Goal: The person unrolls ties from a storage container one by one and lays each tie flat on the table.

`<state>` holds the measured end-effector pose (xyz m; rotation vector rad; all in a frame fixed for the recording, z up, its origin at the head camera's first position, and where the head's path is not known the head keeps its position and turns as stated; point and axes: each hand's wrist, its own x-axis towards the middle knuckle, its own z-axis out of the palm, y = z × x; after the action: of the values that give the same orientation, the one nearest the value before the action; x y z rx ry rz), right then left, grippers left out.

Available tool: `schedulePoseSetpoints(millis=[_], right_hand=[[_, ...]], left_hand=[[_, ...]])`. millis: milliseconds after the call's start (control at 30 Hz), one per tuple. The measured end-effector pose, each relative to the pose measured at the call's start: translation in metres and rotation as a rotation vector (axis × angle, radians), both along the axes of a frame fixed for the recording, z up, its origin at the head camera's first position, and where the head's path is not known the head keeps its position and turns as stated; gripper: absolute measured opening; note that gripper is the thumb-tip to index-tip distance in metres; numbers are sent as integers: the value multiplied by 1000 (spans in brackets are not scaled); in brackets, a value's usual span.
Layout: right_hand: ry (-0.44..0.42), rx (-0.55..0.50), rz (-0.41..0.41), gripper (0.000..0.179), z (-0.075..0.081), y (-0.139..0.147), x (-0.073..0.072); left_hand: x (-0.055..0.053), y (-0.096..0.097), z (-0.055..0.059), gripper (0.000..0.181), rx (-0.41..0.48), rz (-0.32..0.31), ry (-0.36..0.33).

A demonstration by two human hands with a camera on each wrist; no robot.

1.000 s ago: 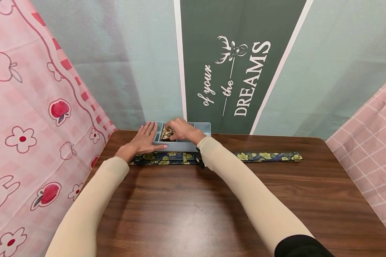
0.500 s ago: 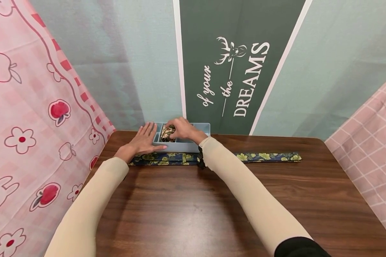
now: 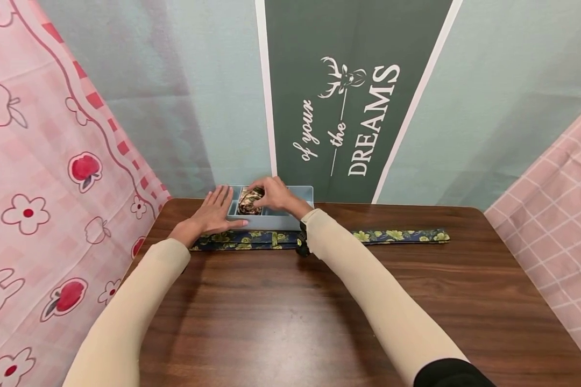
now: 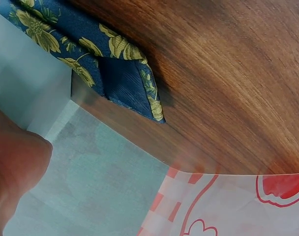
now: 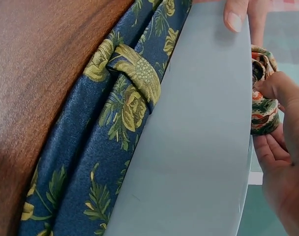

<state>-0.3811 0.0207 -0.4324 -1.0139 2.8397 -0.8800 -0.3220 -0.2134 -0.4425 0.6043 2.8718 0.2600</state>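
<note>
A pale blue compartment box [image 3: 271, 222] stands at the table's back edge. My left hand [image 3: 210, 213] lies with straight, spread fingers over the box's left end, its thumb along the front wall. My right hand [image 3: 277, 195] reaches in from the right and pinches a rolled-up floral necktie [image 3: 249, 204] in a left-of-centre compartment. In the right wrist view the roll [image 5: 265, 117] shows red, green, cream and black, with the thumb pressed to its side. A navy necktie with yellow flowers [image 3: 252, 239] lies lengthwise in front of the box.
The brown wooden table [image 3: 290, 301] stretches toward me. A teal and dark green cloth backdrop [image 3: 339, 140] hangs right behind the box. Pink printed cloth [image 3: 58, 215] hangs along the left side, pink checked cloth [image 3: 557, 226] along the right.
The rolled necktie has turned in my right hand's fingers and now shows a rounder, coiled face. My left hand stays on the box. The head view has shifted slightly.
</note>
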Motion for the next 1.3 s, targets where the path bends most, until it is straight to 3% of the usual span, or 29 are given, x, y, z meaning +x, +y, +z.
schedulePoseSetpoints(millis=[433,600,900,1300], right_hand=[[-63,-190,-79,41,2,1,8],[-77,-240,-81,40,10,5,10],[-20,-237,-31,40,26,20,14],[1,-189,-1,43,33,62,25]], left_hand=[[2,-7,-4,112,4,-5,34],[5,-8,-2,108,14,-3,42],[8,-13,0,109,83,-9,88],[18,4,15,111,204,-42,114]])
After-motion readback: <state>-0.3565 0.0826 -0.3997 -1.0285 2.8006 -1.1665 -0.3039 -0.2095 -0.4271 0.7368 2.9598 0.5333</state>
